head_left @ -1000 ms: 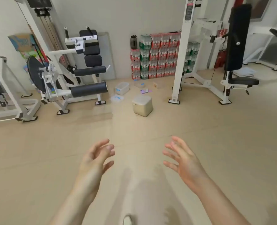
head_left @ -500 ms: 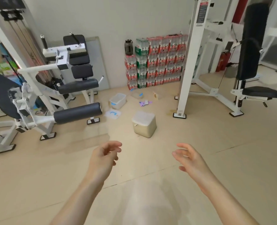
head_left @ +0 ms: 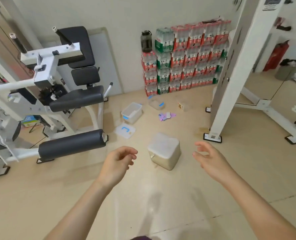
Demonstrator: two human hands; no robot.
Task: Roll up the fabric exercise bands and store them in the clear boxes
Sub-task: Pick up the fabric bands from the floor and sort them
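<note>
Purple fabric exercise bands (head_left: 166, 116) lie in a small heap on the beige floor ahead. Left of them stands an open clear box (head_left: 132, 112) with blue clips, and its lid (head_left: 125, 130) lies flat in front of it. A second clear box (head_left: 156, 103) sits further back by the stacked bottles. My left hand (head_left: 117, 162) and my right hand (head_left: 208, 157) are held out in front of me with fingers loosely curled and apart, holding nothing. Both hands are well short of the bands and boxes.
A beige cube stool (head_left: 164, 152) stands on the floor between my hands. A white leg machine with black pads (head_left: 71, 101) fills the left. A white rack post (head_left: 230, 71) rises at the right. Shrink-wrapped water bottle packs (head_left: 183, 58) are stacked against the wall.
The view has closed in on the boxes, bands and stool, which now look larger and nearer. My fingers have curled in a little; both hands stay empty.
</note>
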